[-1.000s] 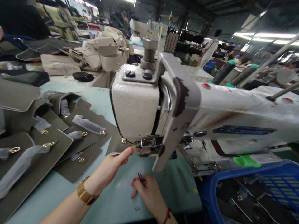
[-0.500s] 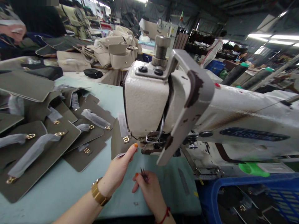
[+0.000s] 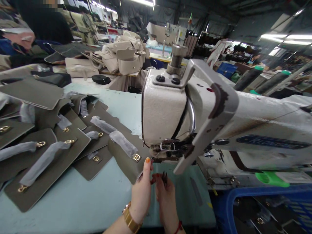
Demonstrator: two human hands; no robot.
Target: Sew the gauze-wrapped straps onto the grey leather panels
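Observation:
My left hand (image 3: 142,191), with a gold watch at the wrist, grips the lower right edge of an olive-grey panel (image 3: 123,159). That panel carries a plastic-wrapped strap (image 3: 123,143) with a gold buckle (image 3: 136,157). Close on the right, my right hand (image 3: 167,198) is closed round small pointed snips (image 3: 164,178), tips upward; its fingers nearly meet my left hand. Just above both hands stands the white sewing machine head (image 3: 163,110). The machine hides the panel's right edge.
Several grey panels with wrapped straps (image 3: 46,159) cover the left of the pale green table (image 3: 97,208). A blue basket (image 3: 224,201) with similar pieces stands at lower right. Beige bags (image 3: 126,61) lie behind. A person in dark clothing (image 3: 46,22) is at upper left.
The panel and my left hand have moved right and toward me, showing more of the wrapped strap. My right hand has come up beside my left. The view has shifted slightly.

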